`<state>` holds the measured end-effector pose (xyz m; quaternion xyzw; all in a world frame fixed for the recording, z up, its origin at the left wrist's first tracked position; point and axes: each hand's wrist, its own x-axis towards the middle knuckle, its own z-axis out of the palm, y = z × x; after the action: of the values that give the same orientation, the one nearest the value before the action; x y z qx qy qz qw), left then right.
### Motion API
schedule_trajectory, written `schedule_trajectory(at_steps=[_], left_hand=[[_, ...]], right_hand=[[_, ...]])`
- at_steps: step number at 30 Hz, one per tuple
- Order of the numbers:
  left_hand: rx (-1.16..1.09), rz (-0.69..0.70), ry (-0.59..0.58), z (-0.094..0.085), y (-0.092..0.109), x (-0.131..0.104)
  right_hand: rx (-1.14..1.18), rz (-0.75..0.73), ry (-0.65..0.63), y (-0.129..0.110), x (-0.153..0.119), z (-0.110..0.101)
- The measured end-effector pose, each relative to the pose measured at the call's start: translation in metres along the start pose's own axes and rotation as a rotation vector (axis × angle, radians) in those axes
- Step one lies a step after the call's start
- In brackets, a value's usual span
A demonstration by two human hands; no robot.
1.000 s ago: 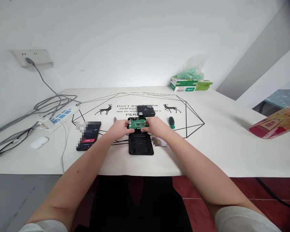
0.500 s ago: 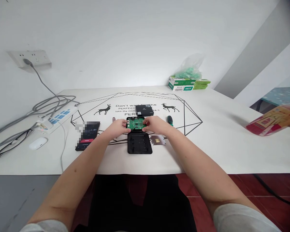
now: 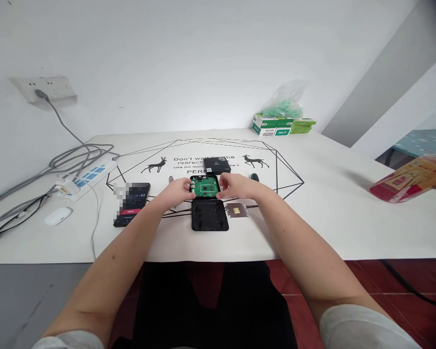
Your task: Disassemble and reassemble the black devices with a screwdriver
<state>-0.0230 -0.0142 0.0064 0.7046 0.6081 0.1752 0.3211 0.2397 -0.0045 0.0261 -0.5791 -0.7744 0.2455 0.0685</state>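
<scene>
A green circuit board (image 3: 205, 186) sits inside a shallow black case (image 3: 203, 198) at the middle of the table. My left hand (image 3: 179, 190) grips the left edge of this case, thumb in front and fingers behind. At the opposite edge is my right hand (image 3: 236, 186), its thumb low by the front right corner and its bent fingers higher up, a gap between them. Directly in front of the case lies a flat black cover (image 3: 210, 215), inner side up. To its right is a thin metal plate (image 3: 237, 210) with a gold-coloured square.
Behind the case lies a black box (image 3: 217, 166). A green-and-black screwdriver handle (image 3: 255, 177) is partly hidden by my right hand. On the left are a phone (image 3: 136, 201), a mouse (image 3: 58, 215) and a power strip (image 3: 92, 177) with cables. Green boxes (image 3: 276, 123) stand at the back.
My right hand has shifted slightly right, its fingers drawing off the board's right side and uncovering more of it. My left hand stays at the case's left edge.
</scene>
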Motion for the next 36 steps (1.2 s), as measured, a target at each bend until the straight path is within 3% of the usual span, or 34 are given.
schedule_trajectory(at_steps=[6, 10, 12, 14, 18, 22, 26, 28, 31, 33, 36], left_hand=[[0.094, 0.064, -0.061, -0.019, 0.002, -0.014], [0.203, 0.216, -0.317, -0.026, 0.006, -0.022], [0.271, 0.241, -0.424, -0.024, 0.009, -0.024], [0.330, 0.229, -0.458, -0.021, 0.011, -0.026], [0.387, 0.211, -0.435, -0.017, 0.011, -0.026], [0.407, 0.232, -0.415, -0.016, 0.009, -0.024], [0.405, 0.211, -0.414, -0.016, 0.012, -0.026], [0.405, 0.208, -0.414, -0.016, 0.013, -0.026], [0.409, 0.216, -0.416, -0.015, 0.013, -0.026], [0.410, 0.224, -0.418, -0.015, 0.011, -0.024], [0.402, 0.244, -0.418, -0.014, 0.010, -0.023]], right_hand=[[-0.205, 0.055, -0.389, 0.012, -0.015, -0.016], [-0.249, 0.049, -0.478, 0.008, -0.016, -0.016], [-0.244, 0.043, -0.481, 0.006, -0.017, -0.016], [-0.229, 0.031, -0.466, 0.005, -0.018, -0.017], [-0.227, 0.044, -0.383, 0.004, -0.020, -0.017], [-0.208, 0.007, -0.385, 0.009, -0.018, -0.017], [-0.225, -0.063, -0.233, 0.008, -0.020, -0.021], [-0.131, -0.139, -0.174, 0.001, -0.023, -0.022], [0.025, -0.274, -0.197, -0.018, -0.029, -0.015], [-0.001, -0.344, -0.266, -0.032, -0.031, -0.003], [-0.142, -0.411, -0.261, -0.047, -0.031, 0.015]])
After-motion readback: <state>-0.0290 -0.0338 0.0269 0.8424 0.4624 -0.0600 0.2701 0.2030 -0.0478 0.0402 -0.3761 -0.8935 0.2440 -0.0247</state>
